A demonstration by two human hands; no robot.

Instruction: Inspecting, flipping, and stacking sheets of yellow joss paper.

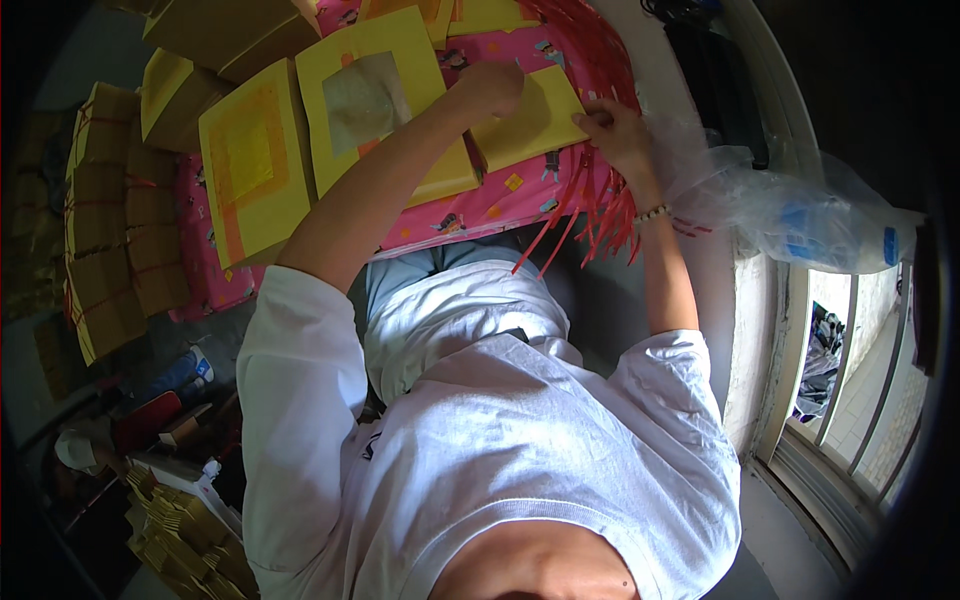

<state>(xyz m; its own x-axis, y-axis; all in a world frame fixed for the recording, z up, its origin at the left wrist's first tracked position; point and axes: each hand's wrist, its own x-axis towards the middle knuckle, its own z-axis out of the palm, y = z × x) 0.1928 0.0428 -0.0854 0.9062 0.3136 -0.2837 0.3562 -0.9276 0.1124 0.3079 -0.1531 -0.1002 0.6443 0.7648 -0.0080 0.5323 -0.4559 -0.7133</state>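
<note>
A stack of plain yellow paper (545, 112) lies at the table's near right side. My right hand (620, 135), a beaded bracelet at its wrist, closes thumb and fingers on that stack's right edge. Above the left part of the same stack is my left hand (492, 90), its fingers curled in; whatever they hold, if anything, is hidden. My left forearm crosses over a taller yellow paper stack with a silver square (365, 95). Farther left lies another yellow stack with a gold square and orange border (245, 165). Red plastic strips (600, 200) hang over the table edge beside my right hand.
A pink patterned cloth (440, 222) covers the table. Red-tied bundles of brownish paper (105, 225) are piled at the left, with cardboard-coloured blocks (230, 35) behind. A clear plastic bag (780, 205) bulges at right by a barred opening (850, 360). More folded paper (195, 535) sits lower left.
</note>
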